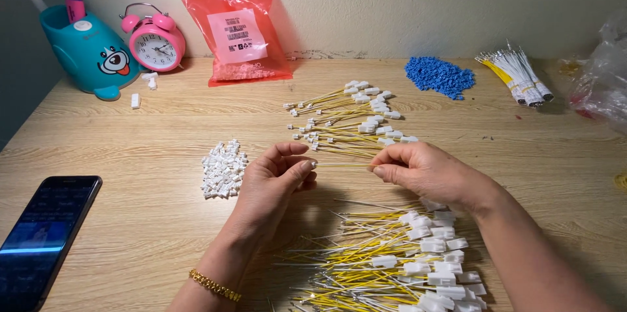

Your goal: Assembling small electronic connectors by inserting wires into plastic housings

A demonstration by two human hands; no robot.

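A: Nearest the body lies a big pile of yellow wires (385,266), each with a white plug on its right end. Far too many to count, and they run out of view at the bottom.

B: And the hands just above it?

A: The left hand (271,184) and the right hand (428,171) share one yellow wire (343,165), stretched level between them above the table (144,220). Right thumb and forefinger are pinched shut on one end. The left fingertips are closed at the other end, on a small white piece, I think; it is too small to be sure.

B: How to do this well?

A: I would keep the wire straight and taut, grip close to the tip, and push the end in squarely so the thin wire does not buckle.

B: Counts, going outward?

A: One phone (46,237) at the left edge, one heap of loose white connectors (224,169) beside the left hand, one second pile of wires with plugs at both ends (349,122) beyond the hands. Farther back: one heap of blue bits (439,77), one bundle of white and yellow wires (519,77), one red bag (238,31), one pink alarm clock (155,43), one teal holder (91,54).
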